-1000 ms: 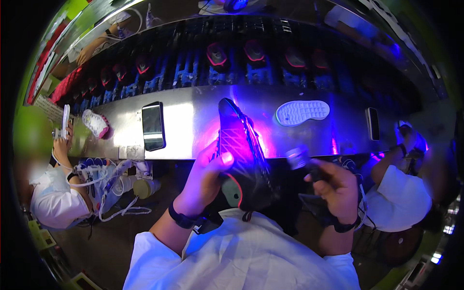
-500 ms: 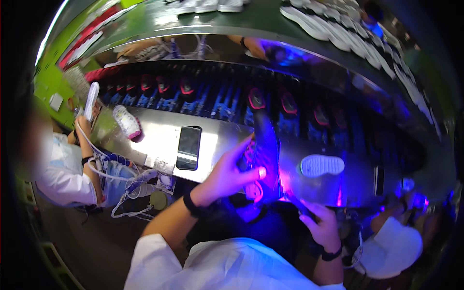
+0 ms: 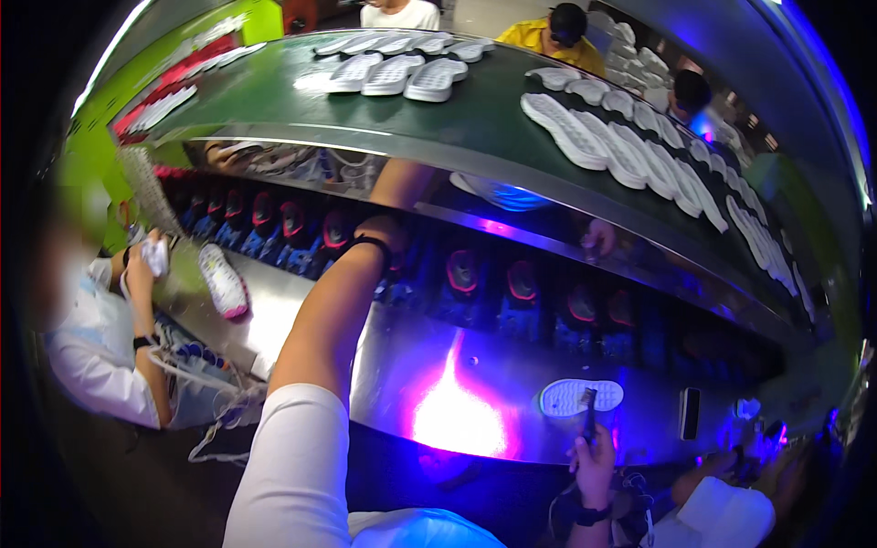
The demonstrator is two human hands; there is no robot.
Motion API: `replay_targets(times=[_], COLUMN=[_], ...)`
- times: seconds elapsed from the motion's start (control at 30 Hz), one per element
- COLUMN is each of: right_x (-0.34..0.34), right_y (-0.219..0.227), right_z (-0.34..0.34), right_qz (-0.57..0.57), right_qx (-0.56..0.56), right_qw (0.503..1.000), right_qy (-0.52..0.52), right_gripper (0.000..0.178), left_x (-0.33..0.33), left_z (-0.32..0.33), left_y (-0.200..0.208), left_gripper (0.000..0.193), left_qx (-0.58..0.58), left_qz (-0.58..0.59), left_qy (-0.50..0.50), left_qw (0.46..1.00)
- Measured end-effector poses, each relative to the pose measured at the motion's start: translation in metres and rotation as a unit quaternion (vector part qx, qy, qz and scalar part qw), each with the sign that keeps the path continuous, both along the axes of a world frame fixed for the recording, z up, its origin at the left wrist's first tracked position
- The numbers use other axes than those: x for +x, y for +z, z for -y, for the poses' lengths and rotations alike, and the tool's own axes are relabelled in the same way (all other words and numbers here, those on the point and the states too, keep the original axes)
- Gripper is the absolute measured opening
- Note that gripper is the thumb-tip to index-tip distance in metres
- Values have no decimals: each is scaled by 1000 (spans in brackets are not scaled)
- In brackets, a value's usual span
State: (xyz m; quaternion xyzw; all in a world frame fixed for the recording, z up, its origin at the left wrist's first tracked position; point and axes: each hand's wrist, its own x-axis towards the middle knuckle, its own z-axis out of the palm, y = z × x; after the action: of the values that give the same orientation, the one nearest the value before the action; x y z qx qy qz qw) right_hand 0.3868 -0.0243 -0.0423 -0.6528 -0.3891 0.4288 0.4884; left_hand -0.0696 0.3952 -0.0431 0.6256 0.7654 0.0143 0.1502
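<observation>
My left arm stretches far forward, and my left hand (image 3: 382, 236) reaches into the dark row of shoes under the raised shelf. Its fingers are lost in shadow, and whatever they touch is hidden. Dark shoe uppers with pink-red collars (image 3: 462, 272) stand in a row on either side of it. In my right hand (image 3: 594, 464), low on the right, is a small dark-handled brush (image 3: 589, 413). The brush's bristle end overlaps a white shoe sole (image 3: 555, 398) lying on the metal table (image 3: 384, 402); contact cannot be made out.
Overhead, the green shelf (image 3: 274, 102) carries rows of white soles (image 3: 388, 75). A patterned white shoe (image 3: 222, 281) lies at the table's left, beside a seated co-worker (image 3: 114, 352). At right are a phone (image 3: 690, 414) and another person's white sleeve (image 3: 726, 511). Bright violet light (image 3: 457, 425) falls mid-table.
My left hand has gone from holding a dark shoe over the table to reaching forward into the shoe row. My right hand has brought the brush to the sole. The view has tilted up.
</observation>
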Motion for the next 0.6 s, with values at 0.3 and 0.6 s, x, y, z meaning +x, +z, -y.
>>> replay_targets(times=[0.3, 0.6], right_x=[12, 56], right_y=[-23, -17], right_z=[-42, -53], right_qz=[-49, -157], right_qx=[4, 54], right_qw=[998, 986], right_qy=[26, 36], right_gripper=[39, 47], left_x=[151, 140], left_z=[-24, -41], left_y=[-16, 10], left_gripper=[41, 38], left_qx=[75, 236], left_qz=[47, -26], left_qy=[-74, -227], left_qw=[993, 944])
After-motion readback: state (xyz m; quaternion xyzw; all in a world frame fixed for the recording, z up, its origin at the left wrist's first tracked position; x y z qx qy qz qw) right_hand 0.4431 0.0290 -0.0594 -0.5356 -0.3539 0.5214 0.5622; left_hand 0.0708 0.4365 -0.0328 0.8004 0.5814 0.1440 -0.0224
